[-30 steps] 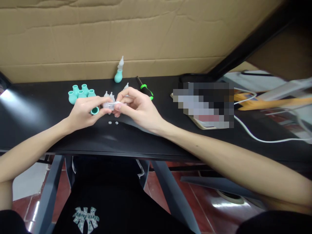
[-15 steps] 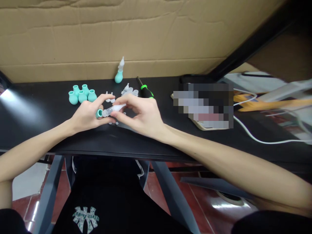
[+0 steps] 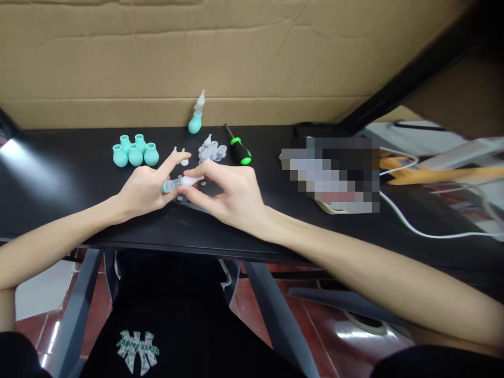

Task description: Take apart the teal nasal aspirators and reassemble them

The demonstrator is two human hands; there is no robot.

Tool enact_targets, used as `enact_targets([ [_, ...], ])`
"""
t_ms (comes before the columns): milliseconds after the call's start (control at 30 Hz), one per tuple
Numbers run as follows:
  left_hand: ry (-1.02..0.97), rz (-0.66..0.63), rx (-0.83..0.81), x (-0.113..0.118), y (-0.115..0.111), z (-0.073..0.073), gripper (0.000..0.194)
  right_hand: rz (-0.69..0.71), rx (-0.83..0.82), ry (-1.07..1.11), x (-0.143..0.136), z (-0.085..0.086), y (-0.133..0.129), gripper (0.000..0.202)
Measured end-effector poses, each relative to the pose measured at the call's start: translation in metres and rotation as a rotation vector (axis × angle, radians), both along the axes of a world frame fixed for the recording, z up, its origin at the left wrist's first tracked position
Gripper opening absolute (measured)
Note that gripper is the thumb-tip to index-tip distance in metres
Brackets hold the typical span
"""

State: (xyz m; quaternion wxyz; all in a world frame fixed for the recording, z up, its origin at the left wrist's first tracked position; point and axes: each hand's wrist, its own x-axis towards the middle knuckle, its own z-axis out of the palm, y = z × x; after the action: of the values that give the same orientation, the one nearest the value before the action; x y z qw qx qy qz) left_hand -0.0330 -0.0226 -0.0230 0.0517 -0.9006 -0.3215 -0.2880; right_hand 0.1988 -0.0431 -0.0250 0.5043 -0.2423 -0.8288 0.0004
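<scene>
My left hand (image 3: 144, 191) is closed around a teal rubber bulb (image 3: 164, 187), mostly hidden in the palm, its mouth facing right. With thumb and fingers, my right hand (image 3: 226, 191) pinches a clear tube with a white pointed nozzle (image 3: 191, 181). The tube's left end meets the bulb's mouth; how deep it sits I cannot tell. Behind the left hand, several teal bulbs (image 3: 135, 154) stand close together, mouths up. An assembled bulb aspirator (image 3: 196, 122) stands upright at the back. Clear tube parts (image 3: 212, 151) lie in a pile behind my right hand, with small white nozzles (image 3: 184, 158) beside them.
A black and green screwdriver (image 3: 239, 150) lies right of the pile. Farther right are a blurred-out phone-like object (image 3: 331, 176) and a white cable (image 3: 413, 226). A cardboard wall (image 3: 252, 63) closes the back of the black table (image 3: 79, 184).
The clear tube has come up against the teal bulb, whose open mouth was visible before and is now covered. Both hands have shifted only slightly.
</scene>
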Motion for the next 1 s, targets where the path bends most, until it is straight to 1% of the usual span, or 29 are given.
enact_targets([
  [100,-0.042,0.015,-0.013,0.003,-0.001,-0.003,0.058,-0.002,0.082,-0.02,0.0,-0.001,0.0,0.01],
  [200,-0.081,0.002,-0.032,0.004,-0.002,-0.005,0.054,0.013,0.141,-0.089,0.002,0.0,0.002,0.006],
  [400,-0.039,0.004,-0.042,0.003,-0.005,-0.008,0.053,0.092,0.094,-0.205,0.007,0.005,0.005,0.007],
  [533,-0.059,-0.005,-0.112,0.003,-0.006,-0.007,0.056,0.086,0.102,-0.246,0.009,0.006,0.007,0.013],
  [600,-0.092,-0.04,-0.152,0.003,-0.005,-0.006,0.057,0.105,0.114,-0.24,0.01,0.006,0.009,0.015],
  [700,-0.148,-0.166,-0.187,0.004,-0.003,-0.003,0.054,0.172,0.145,-0.243,0.011,0.006,0.012,0.012],
  [767,-0.195,-0.239,-0.214,0.004,-0.002,-0.002,0.051,0.193,0.14,-0.26,0.012,0.006,0.014,0.012],
  [867,-0.217,-0.265,-0.269,0.005,0.0,-0.001,0.051,0.195,0.148,-0.286,0.011,0.005,0.016,0.015],
  [1000,-0.199,-0.26,-0.296,0.005,0.001,-0.001,0.053,0.208,0.262,-0.262,0.008,0.004,0.017,0.011],
])
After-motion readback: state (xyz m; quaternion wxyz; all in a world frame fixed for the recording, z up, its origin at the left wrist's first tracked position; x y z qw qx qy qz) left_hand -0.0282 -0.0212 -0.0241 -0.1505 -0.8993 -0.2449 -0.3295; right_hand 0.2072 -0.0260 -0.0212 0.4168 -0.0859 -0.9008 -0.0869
